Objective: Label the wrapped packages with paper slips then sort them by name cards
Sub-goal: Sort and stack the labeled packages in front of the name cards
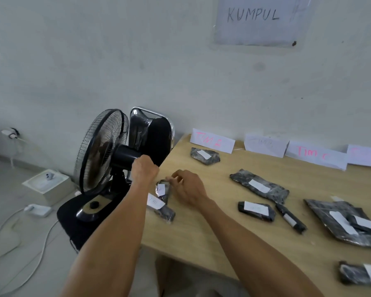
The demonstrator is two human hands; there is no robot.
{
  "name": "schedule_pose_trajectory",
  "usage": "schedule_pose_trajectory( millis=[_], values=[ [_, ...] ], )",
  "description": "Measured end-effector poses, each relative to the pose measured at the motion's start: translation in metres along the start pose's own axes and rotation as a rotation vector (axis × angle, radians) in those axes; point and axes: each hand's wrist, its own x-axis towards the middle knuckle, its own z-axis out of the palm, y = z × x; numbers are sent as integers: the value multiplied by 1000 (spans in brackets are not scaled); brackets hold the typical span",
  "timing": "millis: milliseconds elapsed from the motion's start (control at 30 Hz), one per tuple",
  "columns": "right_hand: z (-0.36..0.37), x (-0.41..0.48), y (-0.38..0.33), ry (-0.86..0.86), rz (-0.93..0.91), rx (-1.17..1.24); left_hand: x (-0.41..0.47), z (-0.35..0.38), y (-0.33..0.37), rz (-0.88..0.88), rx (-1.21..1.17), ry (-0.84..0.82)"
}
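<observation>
Wrapped packages in black film lie spread on the wooden table (201,236), each with a white paper slip on it. At the table's 9 o'clock edge the right hand (189,187) pinches the top of a small package (163,190) with curled fingertips, tilting it up; it leans over a second package (164,212), whose slip (155,201) faces up. The left hand (145,168) is curled against the rear of the fan (103,151), which stands off the table at 9 o'clock; whether it grips the housing cannot be told. Along the far edge, from 11 to 1 o'clock, stand 4 name cards (212,140), the writing blurred. 1 package (205,155) lies just before the leftmost card. A long package (259,185) lies near the table's centre, and a large flat package (334,228) at 3 o'clock carries a smaller one.
</observation>
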Motion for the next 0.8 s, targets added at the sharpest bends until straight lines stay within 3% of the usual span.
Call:
schedule_pose_trajectory(
  millis=[167, 367, 500, 667, 800],
  values=[
    [16, -17, -32, -79, 28, -11, -32, -25, -28, -155, 7, -42],
    [11, -30, -43, -26, 92, 2, -55, -50, -48, -214, -23, -123],
    [12, -39, -43, -50, 47, -116, -64, -56, -49, -204, -116, -194],
    [8, -51, -48, 124, -55, 25, -77, -52, -40, -182, -123, -168],
    [6, -62, -40, 75, -194, -37, -83, -43, -29, -173, -115, -162]
  ],
)
